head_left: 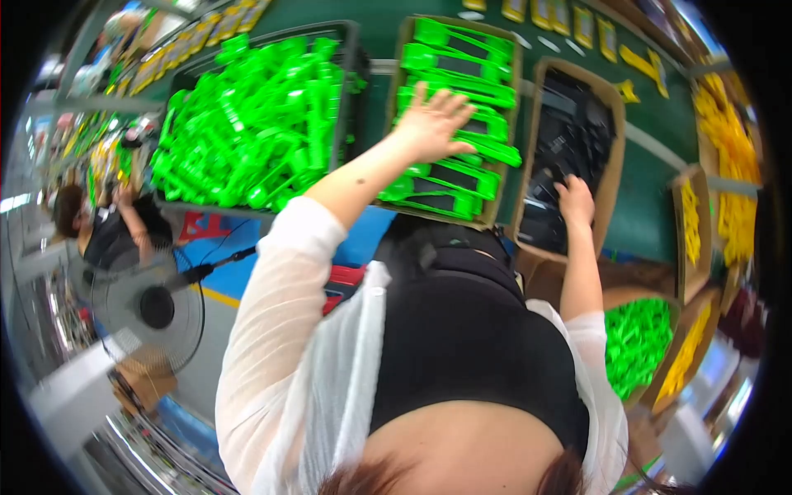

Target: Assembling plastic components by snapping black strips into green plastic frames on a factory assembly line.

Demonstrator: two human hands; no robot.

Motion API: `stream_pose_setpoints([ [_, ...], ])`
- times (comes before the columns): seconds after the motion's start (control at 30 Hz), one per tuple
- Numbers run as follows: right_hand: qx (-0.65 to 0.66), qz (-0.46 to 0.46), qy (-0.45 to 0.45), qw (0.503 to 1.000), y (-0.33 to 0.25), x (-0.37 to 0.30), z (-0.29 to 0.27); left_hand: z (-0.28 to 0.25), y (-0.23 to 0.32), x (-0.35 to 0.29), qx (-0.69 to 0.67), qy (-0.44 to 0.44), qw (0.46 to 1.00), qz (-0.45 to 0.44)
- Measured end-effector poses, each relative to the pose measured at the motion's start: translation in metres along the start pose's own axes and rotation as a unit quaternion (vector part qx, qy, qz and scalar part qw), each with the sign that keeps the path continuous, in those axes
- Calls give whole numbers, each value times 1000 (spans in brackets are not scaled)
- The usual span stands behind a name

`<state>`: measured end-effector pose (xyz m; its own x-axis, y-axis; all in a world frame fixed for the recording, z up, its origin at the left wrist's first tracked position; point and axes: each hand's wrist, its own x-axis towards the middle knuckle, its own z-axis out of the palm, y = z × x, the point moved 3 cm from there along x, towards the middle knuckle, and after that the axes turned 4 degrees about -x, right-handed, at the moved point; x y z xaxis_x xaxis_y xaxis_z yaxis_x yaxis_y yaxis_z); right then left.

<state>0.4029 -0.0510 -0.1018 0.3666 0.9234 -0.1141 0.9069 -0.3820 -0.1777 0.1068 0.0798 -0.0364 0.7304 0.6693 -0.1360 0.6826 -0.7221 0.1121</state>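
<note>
My left hand (434,124) lies with its fingers spread over the bright green plastic frames (462,180) stacked in a shallow cardboard box (516,78). Dark panels show inside several of these frames. To the right, my right hand (576,202) reaches into a longer cardboard box (616,124) of loose black plastic parts (569,136). Its fingers are bent together at the near part of that box. Whatever they pinch, if anything, is too small and dark to make out.
A dark crate (351,49) heaped with green plastic parts (256,124) stands at the left. Yellow pieces (606,40) line the green table's far side. Cardboard boxes with yellow parts (691,223) and green parts (635,342) are at right. A fan (157,307) and another person (115,235) are left.
</note>
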Motion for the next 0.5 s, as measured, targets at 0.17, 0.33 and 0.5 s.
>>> stream_pose_setpoints([
  [0.17, 298, 112, 52, 947, 13, 2, -14, -3, -10, -14, -57, 82, 995, -19],
  [0.33, 425, 132, -34, 895, -3, -16, -29, -67, -94, -71, -101, 428, 883, -163],
  [0.5, 393, 105, -30, 913, -22, -19, -33, -68, -220, -119, 56, 326, 856, -397],
])
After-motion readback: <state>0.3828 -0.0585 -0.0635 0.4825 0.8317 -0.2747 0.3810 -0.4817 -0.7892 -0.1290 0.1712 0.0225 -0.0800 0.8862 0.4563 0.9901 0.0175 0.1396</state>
